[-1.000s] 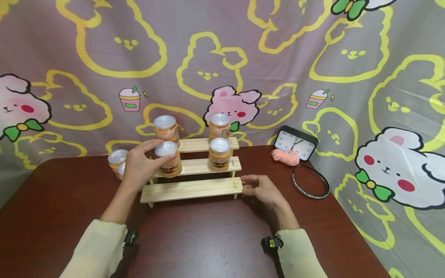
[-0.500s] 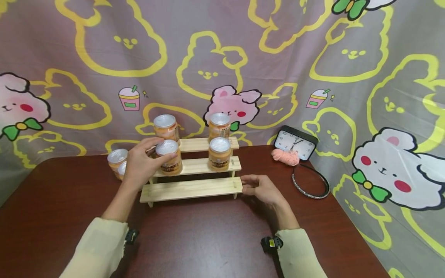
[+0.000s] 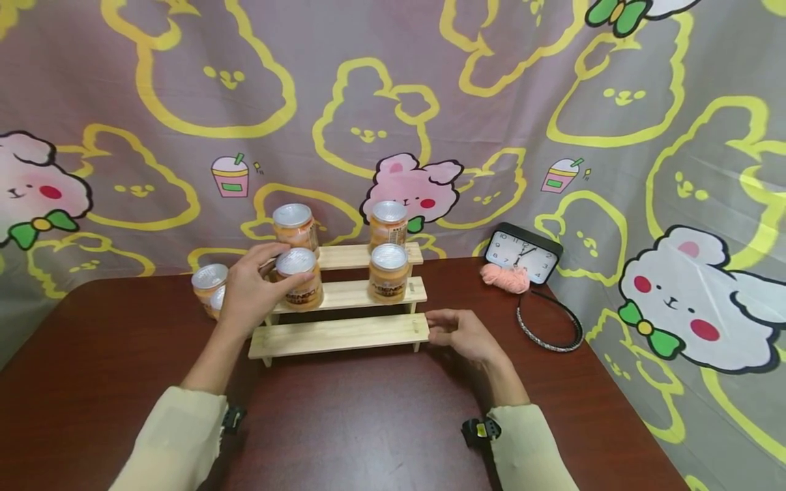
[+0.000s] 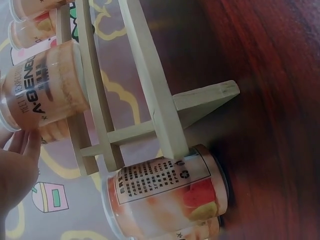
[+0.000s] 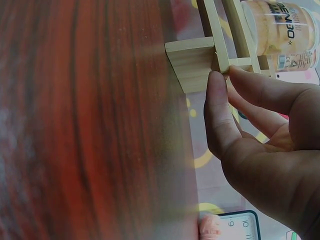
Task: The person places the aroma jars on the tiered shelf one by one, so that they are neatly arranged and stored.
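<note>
In the head view, a three-step wooden display stand (image 3: 344, 334) stands on the table. My left hand (image 3: 248, 286) grips a silver-lidded jar (image 3: 301, 290) with orange-yellow contents at the left end of the middle step. In the left wrist view the base of this jar (image 4: 47, 90) is up against a wooden plank. My right hand (image 3: 463, 334) pinches the right end of the lowest step; in the right wrist view, thumb and index fingertips (image 5: 217, 87) meet the plank's end. Similar jars stand on the middle step's right (image 3: 388, 273) and on the top step (image 3: 389, 221).
More jars (image 3: 209, 283) stand on the table left of the stand, partly behind my left hand. To the right are a black-framed clock (image 3: 522, 256), a pink yarn bundle (image 3: 505, 278) and a glittery headband (image 3: 552, 348). A patterned curtain (image 3: 368, 88) hangs behind.
The jar in my left hand has risen very slightly and shifted a little back at the middle step. My right hand keeps its place at the stand.
</note>
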`<state>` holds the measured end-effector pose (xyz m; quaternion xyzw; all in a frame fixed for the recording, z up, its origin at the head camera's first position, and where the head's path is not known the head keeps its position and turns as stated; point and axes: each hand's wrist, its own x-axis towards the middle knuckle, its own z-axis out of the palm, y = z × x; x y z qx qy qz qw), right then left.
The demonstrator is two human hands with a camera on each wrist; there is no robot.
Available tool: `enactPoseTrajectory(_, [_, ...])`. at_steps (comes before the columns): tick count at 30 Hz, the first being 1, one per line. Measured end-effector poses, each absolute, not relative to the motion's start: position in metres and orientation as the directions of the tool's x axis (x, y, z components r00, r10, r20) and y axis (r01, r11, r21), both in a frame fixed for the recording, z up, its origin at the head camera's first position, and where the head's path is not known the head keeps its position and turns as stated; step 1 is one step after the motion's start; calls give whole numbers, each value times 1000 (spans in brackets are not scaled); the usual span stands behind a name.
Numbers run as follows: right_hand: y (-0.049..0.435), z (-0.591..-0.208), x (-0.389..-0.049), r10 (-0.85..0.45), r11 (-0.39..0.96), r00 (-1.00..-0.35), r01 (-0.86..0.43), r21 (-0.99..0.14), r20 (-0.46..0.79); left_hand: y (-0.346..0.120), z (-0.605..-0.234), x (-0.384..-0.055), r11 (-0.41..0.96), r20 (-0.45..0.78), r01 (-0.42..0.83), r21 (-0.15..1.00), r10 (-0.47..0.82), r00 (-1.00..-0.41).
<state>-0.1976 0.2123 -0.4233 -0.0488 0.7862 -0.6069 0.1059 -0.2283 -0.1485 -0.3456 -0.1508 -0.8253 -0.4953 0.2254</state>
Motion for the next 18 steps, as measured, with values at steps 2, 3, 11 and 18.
enactPoseTrajectory(2, [212, -423, -197, -205, 257, -973, 54, -965, -109, -150, -345, -227, 438, 520, 476, 762, 25, -854])
enactPoseTrajectory(3, [212, -423, -197, -205, 255, -973, 55, -965, -109, -151, -344, -226, 431, 521, 479, 765, 24, -853])
enactPoseTrajectory(11, [213, -423, -197, -207, 253, -972, 53, -966, -107, -169, -343, -216, 453, 486, 432, 780, -3, -874])
enactPoseTrajectory(18, [213, -423, -197, -214, 250, -971, 48, -967, -104, -188, -347, -211, 497, 441, 347, 796, -82, -894])
